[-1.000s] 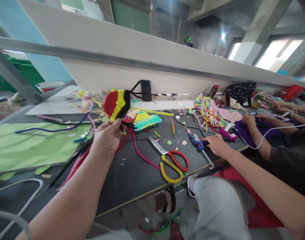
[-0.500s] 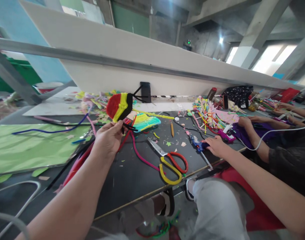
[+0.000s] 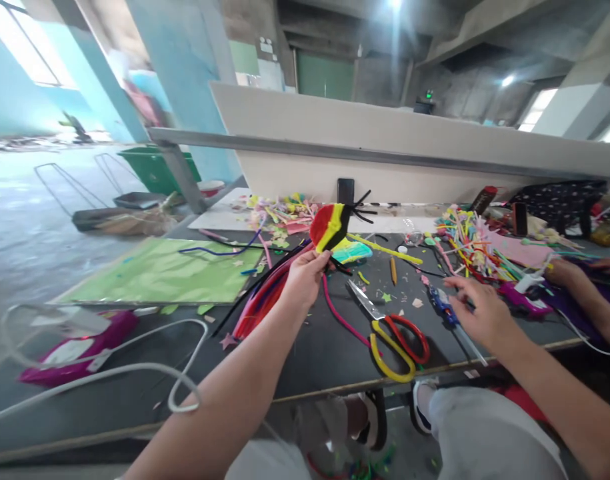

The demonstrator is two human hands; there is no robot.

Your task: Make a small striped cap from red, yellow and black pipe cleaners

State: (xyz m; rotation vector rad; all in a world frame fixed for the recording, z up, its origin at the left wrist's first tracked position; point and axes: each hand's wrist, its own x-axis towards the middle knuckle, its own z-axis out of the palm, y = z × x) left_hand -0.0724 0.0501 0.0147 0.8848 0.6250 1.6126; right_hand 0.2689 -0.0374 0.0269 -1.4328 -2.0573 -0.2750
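My left hand [image 3: 307, 277] pinches the lower edge of a pipe-cleaner craft piece [image 3: 331, 225] with red, yellow and black bands. Black stems stick out from its right side and from below the fingers. My right hand [image 3: 477, 310], fingers apart, is just right of a blue glue gun [image 3: 442, 303] lying on the table; I cannot tell whether they touch. Between the hands lie scissors [image 3: 379, 313] with one red and one yellow handle. A yellow and turquoise striped piece [image 3: 353, 251] rests behind my left hand.
A green sheet [image 3: 155, 273] covers the table's left part. Nearer are a magenta power strip [image 3: 79, 350] and a looped white cable [image 3: 135, 367]. Pipe cleaners [image 3: 465, 240] pile up at the right, beside a co-worker's hand [image 3: 565, 273]. A phone [image 3: 345, 191] leans on the partition [image 3: 305, 170].
The view has swung left, bringing the power strip into sight. My right hand's fingers have spread beside the glue gun. My left hand still holds the craft piece.
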